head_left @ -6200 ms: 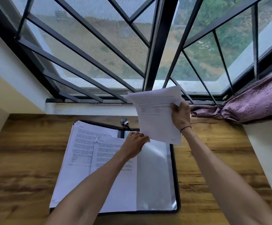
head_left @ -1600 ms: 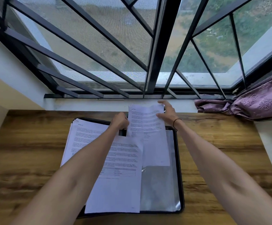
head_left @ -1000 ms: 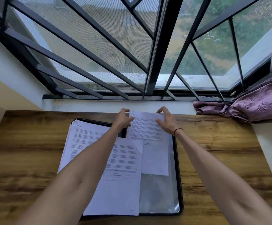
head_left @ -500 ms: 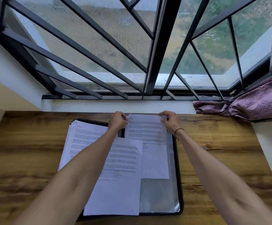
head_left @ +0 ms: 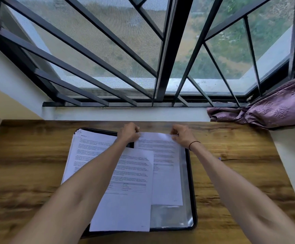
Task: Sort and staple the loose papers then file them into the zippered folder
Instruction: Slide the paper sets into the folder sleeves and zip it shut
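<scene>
Pinching the far corners of one printed sheet (head_left: 162, 166), both hands work at the top edge of the open zippered folder (head_left: 190, 173). The left hand (head_left: 129, 133) nips the sheet's top-left corner, fingers curled; the right hand (head_left: 182, 136) nips the top-right, and both sit equally near it. The sheet's long axis runs straight back toward the person, lying over the clear sleeve (head_left: 171, 215) on the folder's right half. That sleeve's mouth seems to be at the far edge, so the sheet likely has to slide lengthwise, toward the body. A second printed sheet (head_left: 130, 191) overlaps its left edge, with a paper stack (head_left: 88, 152) further left on the wooden desk (head_left: 28, 164).
</scene>
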A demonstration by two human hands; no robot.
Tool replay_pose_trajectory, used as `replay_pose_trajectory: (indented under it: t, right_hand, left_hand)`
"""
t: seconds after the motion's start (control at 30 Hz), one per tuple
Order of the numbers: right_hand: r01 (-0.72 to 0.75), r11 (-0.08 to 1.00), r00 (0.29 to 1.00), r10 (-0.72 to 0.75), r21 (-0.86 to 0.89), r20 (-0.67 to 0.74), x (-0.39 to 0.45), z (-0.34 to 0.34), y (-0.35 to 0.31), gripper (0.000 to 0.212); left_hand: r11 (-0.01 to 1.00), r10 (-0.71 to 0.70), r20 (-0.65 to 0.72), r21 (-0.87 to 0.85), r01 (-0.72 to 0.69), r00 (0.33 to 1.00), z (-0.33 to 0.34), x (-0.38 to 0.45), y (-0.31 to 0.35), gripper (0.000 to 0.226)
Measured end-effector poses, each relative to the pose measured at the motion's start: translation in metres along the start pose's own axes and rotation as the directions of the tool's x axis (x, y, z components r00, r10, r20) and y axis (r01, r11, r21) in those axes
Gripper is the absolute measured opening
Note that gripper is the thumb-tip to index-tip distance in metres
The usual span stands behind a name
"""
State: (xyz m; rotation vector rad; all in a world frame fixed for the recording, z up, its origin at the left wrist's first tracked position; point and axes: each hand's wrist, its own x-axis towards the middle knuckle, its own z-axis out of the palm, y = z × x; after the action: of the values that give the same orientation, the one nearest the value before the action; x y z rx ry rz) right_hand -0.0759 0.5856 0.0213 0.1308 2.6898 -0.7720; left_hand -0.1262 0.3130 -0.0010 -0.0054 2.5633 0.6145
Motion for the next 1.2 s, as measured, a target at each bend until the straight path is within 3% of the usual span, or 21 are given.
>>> replay_pose_trajectory:
  t: [0.13,0.23,0.4,0.5,0.6,0.8,0.93,1.03,1.2]
  right_hand:
    - [0.042,0.999,0.999,-0.042,0.016,0.009,-0.002,-0.003,0.002,0.021]
    - [0.081,0.997,0.996,-0.081,0.015,0.042,-0.004,-0.006,0.001,0.016]
    - [0.101,0.994,0.991,-0.097,-0.044,0.091,-0.009,-0.007,-0.001,0.010]
    - [0.110,0.982,0.984,-0.086,-0.156,0.157,-0.014,-0.004,-0.002,0.031]
    - [0.143,0.949,0.970,-0.078,-0.281,0.230,-0.019,-0.001,-0.008,0.032]
    - [0.045,0.949,0.952,0.054,-0.311,0.302,-0.021,0.002,-0.019,0.049]
    - [0.069,0.969,0.943,0.014,-0.236,0.333,-0.027,0.003,-0.018,0.045]
    - [0.077,0.996,0.961,-0.060,-0.052,0.272,-0.035,0.004,-0.017,0.045]
    - [0.037,0.999,0.981,-0.032,-0.019,0.193,-0.033,0.010,-0.012,0.019]
  left_hand:
    - [0.997,0.035,-0.023,0.072,-0.033,0.999,-0.002,0.000,0.003,0.017]
    - [0.991,0.135,0.003,0.025,-0.135,0.991,-0.002,-0.005,0.005,0.016]
    - [0.960,0.261,0.020,0.098,-0.262,0.965,0.003,-0.013,0.009,0.013]
    - [0.940,0.279,0.053,0.190,-0.284,0.959,0.004,-0.022,0.016,0.017]
    - [0.914,0.279,0.100,0.277,-0.296,0.955,0.004,-0.028,0.019,0.034]
    - [0.853,0.234,0.165,0.439,-0.284,0.958,0.006,-0.033,0.013,0.061]
    - [0.898,0.261,0.190,0.310,-0.311,0.946,0.010,-0.035,0.014,0.048]
    - [0.938,0.271,0.169,0.176,-0.300,0.948,0.015,-0.036,0.009,0.034]
    - [0.950,0.242,0.116,0.176,-0.259,0.963,0.019,-0.041,0.004,0.021]
